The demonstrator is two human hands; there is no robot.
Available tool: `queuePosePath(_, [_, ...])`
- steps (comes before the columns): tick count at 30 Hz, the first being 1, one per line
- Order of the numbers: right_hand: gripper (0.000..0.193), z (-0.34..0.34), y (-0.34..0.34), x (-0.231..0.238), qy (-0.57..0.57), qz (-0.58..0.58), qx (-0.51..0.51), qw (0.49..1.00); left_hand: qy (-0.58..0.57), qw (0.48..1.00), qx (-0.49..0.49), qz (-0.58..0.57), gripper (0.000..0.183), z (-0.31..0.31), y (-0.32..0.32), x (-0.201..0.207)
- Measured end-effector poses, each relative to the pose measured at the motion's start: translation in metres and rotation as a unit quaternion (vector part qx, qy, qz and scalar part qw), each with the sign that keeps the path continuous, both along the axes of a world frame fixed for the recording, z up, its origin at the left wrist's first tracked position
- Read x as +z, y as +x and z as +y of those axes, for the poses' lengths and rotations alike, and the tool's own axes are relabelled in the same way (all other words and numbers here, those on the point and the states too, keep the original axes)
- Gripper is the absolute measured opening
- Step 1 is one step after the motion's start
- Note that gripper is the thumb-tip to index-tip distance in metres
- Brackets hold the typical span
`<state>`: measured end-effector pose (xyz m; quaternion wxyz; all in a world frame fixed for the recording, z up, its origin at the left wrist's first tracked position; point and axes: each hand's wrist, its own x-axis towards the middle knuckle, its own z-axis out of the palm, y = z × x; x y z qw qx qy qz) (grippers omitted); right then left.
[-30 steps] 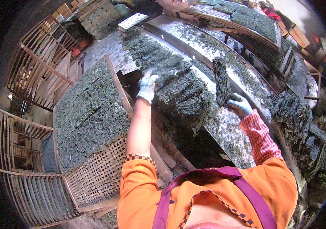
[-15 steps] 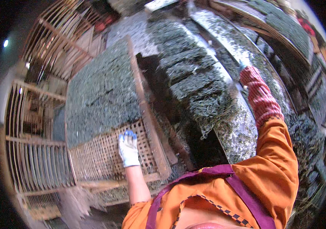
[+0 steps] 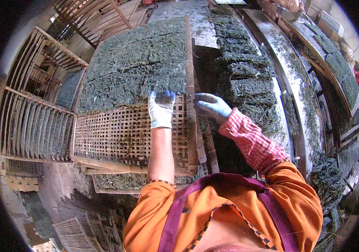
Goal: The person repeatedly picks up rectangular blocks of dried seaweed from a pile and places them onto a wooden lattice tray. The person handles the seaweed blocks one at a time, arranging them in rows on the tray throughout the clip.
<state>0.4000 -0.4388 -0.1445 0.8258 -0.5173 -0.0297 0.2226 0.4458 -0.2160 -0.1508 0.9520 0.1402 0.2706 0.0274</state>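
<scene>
A slatted woven tray [image 3: 116, 134] in a wooden frame lies in front of me, its far part covered by mats of dark green, stringy material [image 3: 133, 63], which looks like seaweed. My left hand [image 3: 161, 110], in a white glove with blue fingertips, grips the near edge of a mat by the tray's right side. Its fingertips are partly lost in the strands. Just beyond the tray's right rail, my right hand [image 3: 214, 106] hovers in a pale blue glove, fingers apart and loosely bent, with nothing seen in them. A red checked sleeve covers that forearm.
Folded green bundles [image 3: 246, 67] line a long bench to the right. Past it runs a pale board strewn with scraps [image 3: 278, 46]. Slatted wooden racks [image 3: 36, 126] stand at left. Another person's gloved hand [image 3: 286, 12] is at far right, over another loaded tray [image 3: 335, 63].
My right hand has come back from the far right bench to the tray's right rail. My left hand stays at the mat's near edge. The whole view has swung.
</scene>
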Motion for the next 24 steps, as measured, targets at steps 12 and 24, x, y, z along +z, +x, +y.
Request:
queuePosePath(12, [0.025,0.103,0.101,-0.05,0.02,0.133,-0.099,0.986,0.285,0.958,0.03,0.032,0.04,0.017,0.031,-0.03])
queuePosePath(24, [0.06,-0.141,-0.073,0.051,0.012,-0.037,-0.212,0.977,0.291,0.955,0.035,-0.048,0.027,0.056,-0.072,-0.028])
